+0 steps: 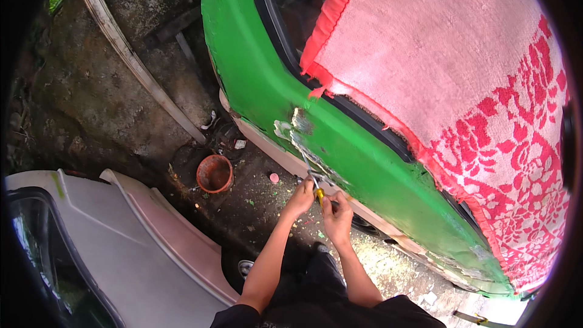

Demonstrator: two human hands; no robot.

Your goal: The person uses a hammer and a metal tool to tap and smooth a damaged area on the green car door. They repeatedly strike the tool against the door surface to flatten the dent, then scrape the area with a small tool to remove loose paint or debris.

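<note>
A screwdriver with a yellow handle [320, 195] and a long thin metal shaft is in front of me. My right hand [337, 217] is closed around the lower part of its handle. Beside it, my left hand [299, 199] has its fingers closed at the shaft, just above the handle. The shaft points up and left to the damaged edge of a green car body panel [376, 173]. There a patch of chipped, peeling filler [302, 123] shows pale and grey under the paint. Whether the tip touches the panel is too small to tell.
A pink and red patterned blanket [437, 48] covers the car's windows. An orange-brown pot [214, 174] and a small pink cap [274, 177] lie on the debris-strewn ground. A pale car [139, 249] stands close on my left. A long strip [136, 54] leans near the wall.
</note>
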